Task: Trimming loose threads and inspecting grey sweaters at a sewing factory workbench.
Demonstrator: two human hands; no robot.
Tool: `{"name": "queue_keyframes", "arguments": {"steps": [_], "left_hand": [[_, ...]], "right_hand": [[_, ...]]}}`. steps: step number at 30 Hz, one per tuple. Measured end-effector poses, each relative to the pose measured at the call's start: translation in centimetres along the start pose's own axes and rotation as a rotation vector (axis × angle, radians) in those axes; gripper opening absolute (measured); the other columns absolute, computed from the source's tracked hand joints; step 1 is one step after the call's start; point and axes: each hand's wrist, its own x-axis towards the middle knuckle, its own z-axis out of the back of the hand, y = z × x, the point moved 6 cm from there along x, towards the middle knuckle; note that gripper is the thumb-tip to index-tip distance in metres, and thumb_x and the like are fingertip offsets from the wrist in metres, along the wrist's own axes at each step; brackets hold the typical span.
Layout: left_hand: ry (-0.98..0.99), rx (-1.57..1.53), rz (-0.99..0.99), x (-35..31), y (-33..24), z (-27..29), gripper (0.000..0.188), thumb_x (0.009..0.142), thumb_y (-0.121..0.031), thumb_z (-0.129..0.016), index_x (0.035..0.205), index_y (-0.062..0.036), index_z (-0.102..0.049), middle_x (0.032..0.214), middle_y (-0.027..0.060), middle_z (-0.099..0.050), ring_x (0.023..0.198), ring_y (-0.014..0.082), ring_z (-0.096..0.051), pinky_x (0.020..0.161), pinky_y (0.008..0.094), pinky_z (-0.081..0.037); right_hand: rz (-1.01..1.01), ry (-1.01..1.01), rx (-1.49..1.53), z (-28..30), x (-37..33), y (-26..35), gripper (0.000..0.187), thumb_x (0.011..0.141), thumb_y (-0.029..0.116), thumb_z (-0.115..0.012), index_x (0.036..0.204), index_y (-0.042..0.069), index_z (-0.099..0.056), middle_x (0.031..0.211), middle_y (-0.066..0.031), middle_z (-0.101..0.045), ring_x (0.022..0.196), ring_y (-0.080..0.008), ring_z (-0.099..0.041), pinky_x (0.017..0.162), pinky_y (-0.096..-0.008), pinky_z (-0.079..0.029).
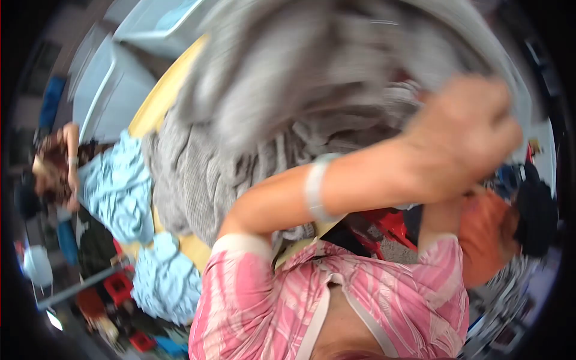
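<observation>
A large sheet of grey ribbed knit fabric [270,78] is lifted and smeared by motion across the top. My left arm, with a pale band at the wrist, crosses to the right, and my left hand [459,129] is curled into a blurred fist against the fabric's right side. The fabric appears gripped there, though the fingertips are hidden. Behind that fist rises my right forearm [441,219]; the fingers of my right hand cannot be made out. More grey knit fabric [198,180] lies bunched on the yellow tabletop [165,90] below the raised part.
Crumpled light-blue garments [120,186] lie along the table's left edge. Pale blue bins [99,84] stand beyond it. One person [57,162] is at the far left, another in orange [489,237] at the right. Red stools [118,287] show at lower left.
</observation>
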Motion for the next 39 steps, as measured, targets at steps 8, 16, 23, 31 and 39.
{"name": "queue_keyframes", "arguments": {"steps": [8,16,23,31,39], "left_hand": [[0.397,-0.069,0.345,-15.7,4.9,-9.5,0.020,0.074,-0.017,-0.058,0.091,-0.0059,-0.057,0.085,0.0142,-0.051,0.081,0.0324,-0.053,0.067,0.0425,-0.042],[0.403,0.631,0.902,-27.1,6.3,13.7,0.051,0.063,-0.012,-0.072,0.112,-0.0084,-0.058,0.110,0.0218,-0.054,0.104,0.0398,-0.050,0.087,0.0463,-0.043],[0.410,0.975,1.224,-35.3,-2.7,30.5,0.057,0.075,-0.022,-0.073,0.125,-0.0042,-0.051,0.123,0.0211,-0.050,0.114,0.0371,-0.047,0.098,0.0438,-0.037],[0.544,1.133,0.913,-33.6,2.8,27.6,0.053,0.076,-0.016,-0.069,0.126,-0.0096,-0.052,0.121,0.0214,-0.051,0.107,0.0363,-0.051,0.090,0.0467,-0.040],[-0.207,0.960,0.851,-28.5,-0.7,53.1,0.024,0.081,-0.005,-0.061,0.105,0.0005,-0.066,0.103,0.0115,-0.067,0.094,0.0189,-0.063,0.083,0.0301,-0.048]], "right_hand": [[-0.568,-0.190,-0.027,5.3,10.1,-16.5,0.023,0.088,0.022,-0.057,0.101,0.004,-0.065,0.081,-0.0095,-0.068,0.070,-0.0276,-0.064,0.065,-0.0395,-0.049],[-0.713,-0.325,-0.614,1.9,7.0,-8.7,0.030,0.090,0.027,-0.060,0.084,-0.001,-0.067,0.078,-0.0131,-0.069,0.072,-0.0240,-0.067,0.069,-0.0368,-0.048],[-0.506,-0.138,-0.484,-8.5,6.5,-0.8,0.031,0.088,0.017,-0.059,0.115,0.001,-0.057,0.080,-0.0171,-0.067,0.074,-0.0268,-0.067,0.067,-0.0351,-0.050],[-0.557,-0.020,-0.732,-13.6,5.3,3.0,0.042,0.085,0.017,-0.057,0.126,0.011,-0.050,0.086,-0.0266,-0.063,0.081,-0.0447,-0.060,0.071,-0.0505,-0.047],[-0.912,-0.183,-0.972,-11.2,-4.7,1.7,0.049,0.087,0.022,-0.056,0.133,0.011,-0.042,0.084,-0.0267,-0.064,0.079,-0.0443,-0.062,0.073,-0.0509,-0.049]]}}
